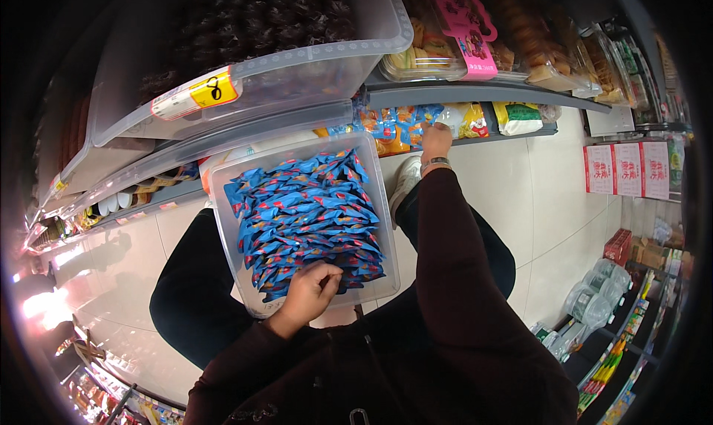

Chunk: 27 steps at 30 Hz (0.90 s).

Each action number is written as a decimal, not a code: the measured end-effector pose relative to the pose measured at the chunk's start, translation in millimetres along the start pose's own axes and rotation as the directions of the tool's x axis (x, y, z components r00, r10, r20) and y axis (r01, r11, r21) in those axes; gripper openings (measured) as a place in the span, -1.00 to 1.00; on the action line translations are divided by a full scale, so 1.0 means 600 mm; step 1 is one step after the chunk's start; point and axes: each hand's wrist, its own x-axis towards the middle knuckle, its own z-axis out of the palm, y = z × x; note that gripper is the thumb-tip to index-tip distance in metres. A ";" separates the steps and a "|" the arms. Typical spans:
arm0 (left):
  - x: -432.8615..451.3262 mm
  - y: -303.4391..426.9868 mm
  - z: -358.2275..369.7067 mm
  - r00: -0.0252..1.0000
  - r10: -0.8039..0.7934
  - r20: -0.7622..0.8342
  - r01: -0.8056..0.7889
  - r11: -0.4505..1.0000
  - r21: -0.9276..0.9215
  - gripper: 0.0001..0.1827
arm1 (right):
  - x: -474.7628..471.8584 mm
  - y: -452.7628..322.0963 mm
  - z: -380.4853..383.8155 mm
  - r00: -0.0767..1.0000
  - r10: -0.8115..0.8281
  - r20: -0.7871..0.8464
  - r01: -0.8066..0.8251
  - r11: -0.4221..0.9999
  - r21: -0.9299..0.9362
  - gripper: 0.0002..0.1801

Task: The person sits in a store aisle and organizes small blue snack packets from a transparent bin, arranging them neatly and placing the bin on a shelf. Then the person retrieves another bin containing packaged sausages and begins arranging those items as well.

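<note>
A translucent plastic bin [390, 216] stands between my knees, packed with rows of small blue snack packets [312, 213]. My left hand [315, 291] is at the bin's near side, over the closest row. Its fingers are curled in and I see nothing between them. With the arm stretched forward, my right hand [437, 140] is at the low shelf, against blue and orange packets [411, 125]. The fingertips are partly hidden, so whether they grip a packet is unclear. A metal-banded watch or bracelet [436, 162] circles that wrist.
Above on the left juts a large clear bin [312, 52] of dark wrapped items with a price tag [209, 91]. Boxed baked goods [429, 57] line the upper shelf [473, 98]. Large water bottles [596, 297] stand at the right, beside another rack.
</note>
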 end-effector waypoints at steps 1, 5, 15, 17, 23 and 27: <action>0.000 0.001 0.000 1.000 -0.011 0.013 0.011 1.000 -0.010 -0.91 | 0.002 0.000 0.002 0.997 0.069 0.023 -0.069 0.998 0.006 -0.59; 0.002 0.005 0.000 1.000 -0.015 0.019 0.015 1.000 -0.024 -0.92 | -0.006 -0.004 0.009 0.993 -0.113 -0.018 0.113 0.993 -0.019 -0.57; 0.003 0.006 -0.001 0.999 -0.033 0.033 0.034 0.999 -0.023 -0.92 | -0.021 -0.035 0.031 0.996 -0.073 0.044 0.067 0.989 0.129 -0.57; 0.003 0.006 -0.001 0.999 -0.036 0.038 0.037 0.999 -0.025 -0.92 | -0.013 -0.029 0.035 0.996 -0.093 -0.004 0.093 0.995 0.023 -0.59; 0.004 0.007 -0.001 0.998 -0.043 0.040 0.044 0.999 -0.026 -0.92 | 0.011 -0.018 0.034 0.999 0.048 0.010 -0.049 0.994 0.100 -0.70; 0.004 0.008 0.000 1.000 -0.022 0.015 0.022 0.999 -0.026 -0.93 | 0.014 -0.043 0.014 0.997 -0.076 0.004 0.074 0.987 0.144 -0.78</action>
